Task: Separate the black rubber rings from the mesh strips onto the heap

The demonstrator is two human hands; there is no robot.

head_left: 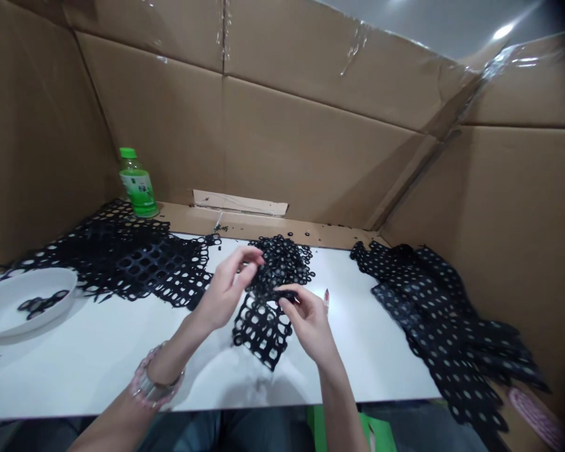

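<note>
My right hand [309, 319] pinches the upper end of a black perforated sheet [263, 329], which hangs down over the white table with large holes showing through. Up and to the left of it, my left hand [228, 289] is raised with curled fingers. Its thumb and forefinger tips look slightly apart, and I see nothing between them. Just behind both hands lies a heap of small black rings [285, 258]. A bracelet [155, 386] circles my left wrist.
Spent black netting [141, 257] spreads over the left side, beside a green-capped bottle [139, 188]. A white bowl [68, 301] holds several black rings. More perforated black sheets [428, 307] drape off the right. A small pointed tool [326, 300] lies nearby; cardboard walls [263, 138] surround the table.
</note>
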